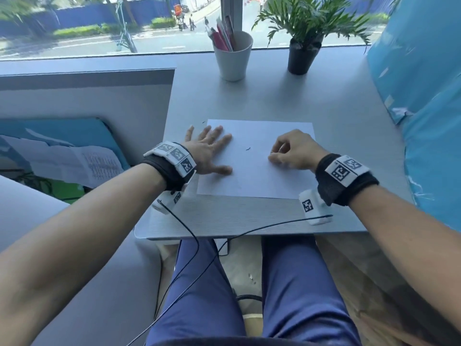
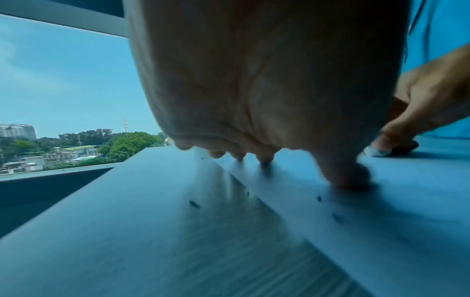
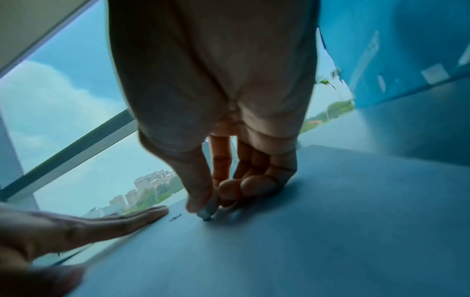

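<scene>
— What does our right grip (image 1: 291, 152) have hold of?
— It is curled, thumb and forefinger pinched together with their tips down on the paper (image 1: 262, 176). A tiny dark bit (image 3: 206, 218) sits between the tips, right of the sheet's middle.
— And the left?
— Our left grip (image 1: 208, 152) lies flat, fingers straight and spread, and holds nothing. It presses on the paper's left edge, with the little finger out past that edge on the table (image 1: 274, 101).
— Anything between the two?
— A loose speck (image 1: 247, 148), dark and thin, lies on the paper between them and touches neither. In the left wrist view we see more specks (image 2: 194, 204) around the paper's left edge.
— Where does the paper lie?
— Flat on the table in front of us, near the front edge. Well behind it stand a white cup (image 1: 233, 61) filled with pens (image 1: 222, 38) and, to its right, a potted plant (image 1: 303, 53), both by the window. A blue wrapped bundle (image 1: 424, 96) leans at the table's right side.
</scene>
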The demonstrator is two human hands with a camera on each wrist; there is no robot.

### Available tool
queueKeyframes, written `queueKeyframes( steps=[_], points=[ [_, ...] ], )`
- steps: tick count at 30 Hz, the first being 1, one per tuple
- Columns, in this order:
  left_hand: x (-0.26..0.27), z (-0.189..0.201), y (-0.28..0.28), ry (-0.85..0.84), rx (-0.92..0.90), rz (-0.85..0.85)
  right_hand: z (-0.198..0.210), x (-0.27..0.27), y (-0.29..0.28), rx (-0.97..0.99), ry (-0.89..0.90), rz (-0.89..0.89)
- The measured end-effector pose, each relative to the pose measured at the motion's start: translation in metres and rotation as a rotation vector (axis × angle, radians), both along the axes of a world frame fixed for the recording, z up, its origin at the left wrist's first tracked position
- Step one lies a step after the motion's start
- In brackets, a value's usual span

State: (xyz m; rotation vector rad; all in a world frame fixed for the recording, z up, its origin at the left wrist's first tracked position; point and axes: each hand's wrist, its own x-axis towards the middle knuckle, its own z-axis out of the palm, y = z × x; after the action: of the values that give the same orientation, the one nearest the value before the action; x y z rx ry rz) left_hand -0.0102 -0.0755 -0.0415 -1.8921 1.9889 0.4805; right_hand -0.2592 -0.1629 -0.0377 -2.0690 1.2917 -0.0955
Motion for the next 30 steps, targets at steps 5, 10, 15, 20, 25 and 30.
queueKeyframes(
  steps=[5,10,15,20,25,30],
  points=[
    [-0.026,0.009,0.02,-0.02,-0.16,-0.114,0.002,0.014,-0.011,0.016,-0.046,-0.011],
    [-0.07,-0.011,0.064,0.217,0.015,-0.382,0.003,0.018,-0.015,0.009,-0.011,0.027],
    [-0.016,-0.012,0.049,0.085,-0.016,0.016,0.005,0.018,-0.015,0.033,-0.008,0.021],
    [-0.038,0.001,0.035,0.019,-0.104,-0.055,0.006,0.018,-0.014,0.039,-0.02,0.011],
    [-0.074,-0.007,0.018,0.219,0.03,-0.232,0.005,0.016,-0.017,0.019,-0.029,0.01],
    [-0.008,-0.008,0.008,0.13,-0.027,0.022,0.005,0.016,-0.016,0.041,-0.019,-0.005]
  ],
)
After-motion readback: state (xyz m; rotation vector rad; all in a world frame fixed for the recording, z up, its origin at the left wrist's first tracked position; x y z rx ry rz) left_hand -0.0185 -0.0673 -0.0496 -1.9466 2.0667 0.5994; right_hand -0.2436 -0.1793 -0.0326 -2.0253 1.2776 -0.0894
